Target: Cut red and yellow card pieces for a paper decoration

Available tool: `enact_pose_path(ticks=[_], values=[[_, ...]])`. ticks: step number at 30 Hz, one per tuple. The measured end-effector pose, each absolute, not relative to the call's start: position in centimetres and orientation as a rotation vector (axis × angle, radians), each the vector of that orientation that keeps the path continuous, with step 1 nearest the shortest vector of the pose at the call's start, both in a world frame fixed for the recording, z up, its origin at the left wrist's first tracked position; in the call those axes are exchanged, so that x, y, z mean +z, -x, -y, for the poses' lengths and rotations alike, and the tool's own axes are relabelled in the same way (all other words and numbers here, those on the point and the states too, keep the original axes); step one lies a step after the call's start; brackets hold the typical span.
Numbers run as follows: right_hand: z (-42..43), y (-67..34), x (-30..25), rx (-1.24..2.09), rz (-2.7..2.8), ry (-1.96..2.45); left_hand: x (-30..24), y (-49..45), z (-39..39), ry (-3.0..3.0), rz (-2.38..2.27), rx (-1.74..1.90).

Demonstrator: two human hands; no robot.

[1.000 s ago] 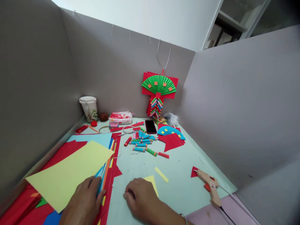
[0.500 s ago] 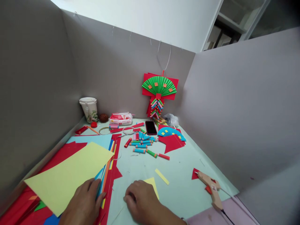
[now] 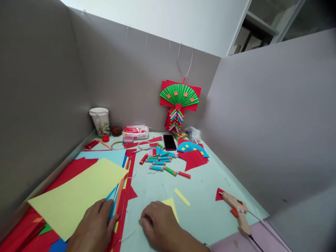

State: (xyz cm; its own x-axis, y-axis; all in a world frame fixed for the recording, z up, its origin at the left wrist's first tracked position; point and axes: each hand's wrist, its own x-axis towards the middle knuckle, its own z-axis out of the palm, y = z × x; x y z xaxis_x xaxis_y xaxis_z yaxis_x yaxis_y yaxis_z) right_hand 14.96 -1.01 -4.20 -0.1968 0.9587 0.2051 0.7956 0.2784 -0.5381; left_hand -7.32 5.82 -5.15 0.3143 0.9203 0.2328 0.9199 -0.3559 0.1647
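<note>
My left hand [image 3: 95,224] lies on a stack of coloured paper at the left, its thumb and fingers closed on the edges of blue and orange paper sheets [image 3: 117,200]. A large yellow paper sheet [image 3: 78,196] spreads over the top of the stack, partly under that hand. My right hand [image 3: 159,222] rests on the table, fingers curled in, with a small gap at the thumb and nothing showing in it. A yellow paper piece [image 3: 172,206] sticks out from behind it, and a narrow yellow strip [image 3: 182,197] lies just beyond.
Several rolled paper tubes [image 3: 161,159] lie mid-table near a phone [image 3: 169,142]. A glue gun [image 3: 238,210] is at the right. Red paper with a blue folded fan [image 3: 193,148] lies behind. A green fan decoration [image 3: 180,95] hangs at the back partition; a cup [image 3: 100,122] stands left.
The view has shifted very slightly. Both hands stay in the same places, and nothing on the table has visibly moved.
</note>
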Motion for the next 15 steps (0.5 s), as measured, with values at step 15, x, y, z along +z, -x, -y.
enact_pose_path(ticks=[15], values=[[1.07,-15.07,-4.36,0.427,2.034,1.542,-4.54,6.97,-5.28,-2.516,-1.761,0.451]])
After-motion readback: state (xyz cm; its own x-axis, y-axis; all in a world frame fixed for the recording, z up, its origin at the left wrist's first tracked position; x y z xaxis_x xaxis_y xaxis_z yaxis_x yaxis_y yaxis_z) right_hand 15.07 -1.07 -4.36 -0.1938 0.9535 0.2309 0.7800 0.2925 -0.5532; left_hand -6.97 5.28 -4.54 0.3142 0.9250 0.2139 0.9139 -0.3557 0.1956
